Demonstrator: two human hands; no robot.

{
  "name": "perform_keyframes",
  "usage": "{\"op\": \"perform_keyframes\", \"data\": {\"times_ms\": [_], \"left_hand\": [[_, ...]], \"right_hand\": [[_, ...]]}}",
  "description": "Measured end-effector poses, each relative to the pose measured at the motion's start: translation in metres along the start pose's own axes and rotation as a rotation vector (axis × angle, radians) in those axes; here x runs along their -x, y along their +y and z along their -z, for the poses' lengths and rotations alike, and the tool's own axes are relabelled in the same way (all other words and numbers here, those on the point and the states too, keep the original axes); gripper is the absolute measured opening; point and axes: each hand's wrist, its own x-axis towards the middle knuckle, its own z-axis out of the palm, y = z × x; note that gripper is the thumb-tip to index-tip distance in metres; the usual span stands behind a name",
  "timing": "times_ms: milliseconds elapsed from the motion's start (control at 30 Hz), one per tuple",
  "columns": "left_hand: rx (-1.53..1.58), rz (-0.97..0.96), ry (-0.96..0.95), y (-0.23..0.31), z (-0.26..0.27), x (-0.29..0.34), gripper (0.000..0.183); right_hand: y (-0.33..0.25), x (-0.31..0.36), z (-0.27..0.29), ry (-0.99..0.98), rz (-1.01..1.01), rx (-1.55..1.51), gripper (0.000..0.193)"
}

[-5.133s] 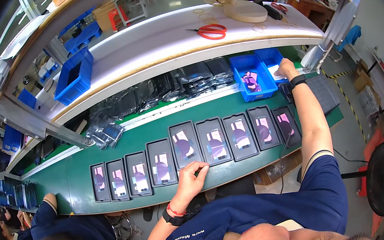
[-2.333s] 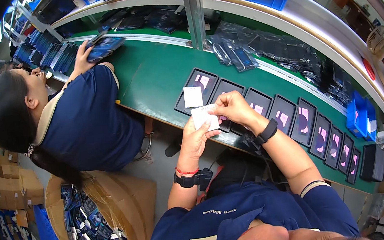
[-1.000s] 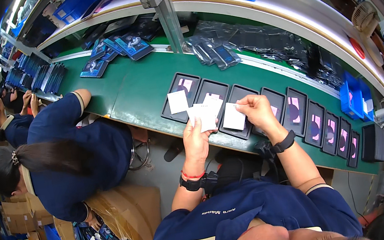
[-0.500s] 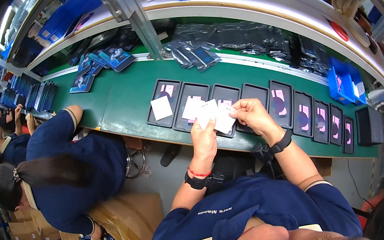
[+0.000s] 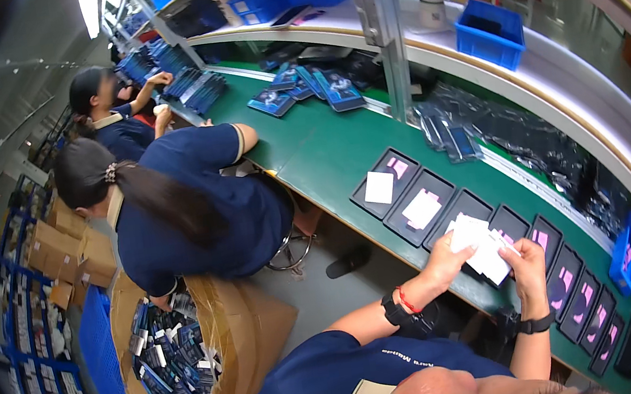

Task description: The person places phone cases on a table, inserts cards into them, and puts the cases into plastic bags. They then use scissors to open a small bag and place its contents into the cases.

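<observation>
- A fanned stack of white cards (image 5: 480,245) is hovering over the row of black trays (image 5: 460,206).
- The left hand (image 5: 448,261) is pinching the stack's left side between thumb and fingers; the right hand (image 5: 528,263) is pinching its right side.
- A single white card (image 5: 379,187) is lying on the leftmost tray (image 5: 365,204).
- The trays are lining the green bench (image 5: 315,161).
- Farther left, blue packages (image 5: 337,90) are lying loosely.
- At left, a co-worker (image 5: 188,198) is reaching into a large carton (image 5: 232,347).
</observation>
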Motion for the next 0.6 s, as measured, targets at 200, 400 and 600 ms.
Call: {"op": "perform_keyframes", "data": {"times_ms": [200, 400, 600], "left_hand": [[0.03, -0.05, 0.015, 0.008, -0.001, 0.006, 0.032], [0.022, -0.065, 0.064, 0.004, -0.002, 0.006, 0.03], [-0.035, -0.049, 0.213, -0.004, 0.005, -0.006, 0.034]], "right_hand": [[-0.007, -0.001, -0.004, -0.099, -0.028, -0.142, 0.008], [0.0, 0.001, 0.006, -0.054, -0.018, 0.002, 0.006], [0.028, -0.019, 0.027, 0.194, 0.158, 0.502, 0.024]]}}
